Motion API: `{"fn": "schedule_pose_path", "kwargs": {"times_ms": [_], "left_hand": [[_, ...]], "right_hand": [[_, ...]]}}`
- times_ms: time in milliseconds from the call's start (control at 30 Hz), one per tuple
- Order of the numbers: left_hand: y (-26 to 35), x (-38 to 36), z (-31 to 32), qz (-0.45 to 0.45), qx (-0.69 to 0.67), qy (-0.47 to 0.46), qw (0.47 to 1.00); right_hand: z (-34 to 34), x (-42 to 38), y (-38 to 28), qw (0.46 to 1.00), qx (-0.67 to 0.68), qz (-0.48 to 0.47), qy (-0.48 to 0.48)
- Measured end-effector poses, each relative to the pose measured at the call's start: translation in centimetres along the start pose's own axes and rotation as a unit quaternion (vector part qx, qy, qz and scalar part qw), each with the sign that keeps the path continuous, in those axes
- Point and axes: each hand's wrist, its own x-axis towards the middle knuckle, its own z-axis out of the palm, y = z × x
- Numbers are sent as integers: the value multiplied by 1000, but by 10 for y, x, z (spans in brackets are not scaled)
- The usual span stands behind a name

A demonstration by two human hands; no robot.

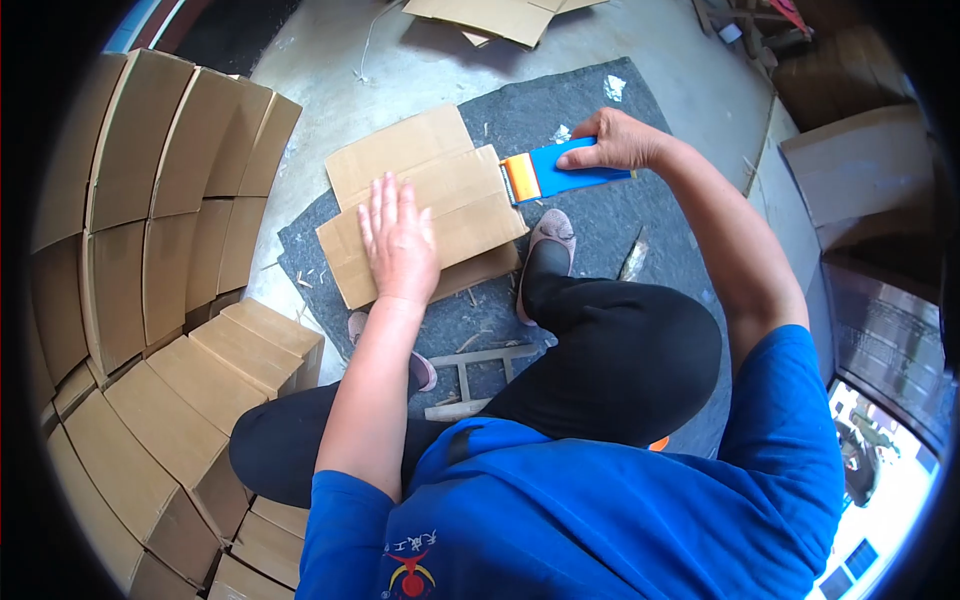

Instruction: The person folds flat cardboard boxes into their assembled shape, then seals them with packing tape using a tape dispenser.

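Observation:
A cardboard box with its flaps spread lies on a dark mat in front of me. My left hand rests flat on the box's left part, fingers spread. In my right hand is a blue tape dispenser, with thumb and fingers wrapped round its body. Its orange front end is at the right edge of the box. Whether tape is stuck to the cardboard cannot be made out.
Stacked cardboard boxes rise at the left and continue at the lower left. More flat cardboard lies at the top. A small wooden frame is near my feet. Another carton stands at the right.

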Motion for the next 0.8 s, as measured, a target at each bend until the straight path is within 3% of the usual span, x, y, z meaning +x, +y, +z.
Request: {"fn": "schedule_pose_path", "kwargs": {"times_ms": [67,167,433,600,800], "left_hand": [[56,11,-5,36,1,-32,999],[102,19,3,-34,27,-80,996],[106,23,11,-40,63,-105,992],[105,25,17,-37,64,-101,992],[92,11,24,37,-20,-2,999]], "right_hand": [[-1,-1,-2,1000,5,-2,-11],[1,2,3,1000,7,5,-21],[-11,-10,14,999,24,-20,-16],[-30,-18,42,999,-27,27,-5],[12,-6,5,983,-173,48,47]]}}
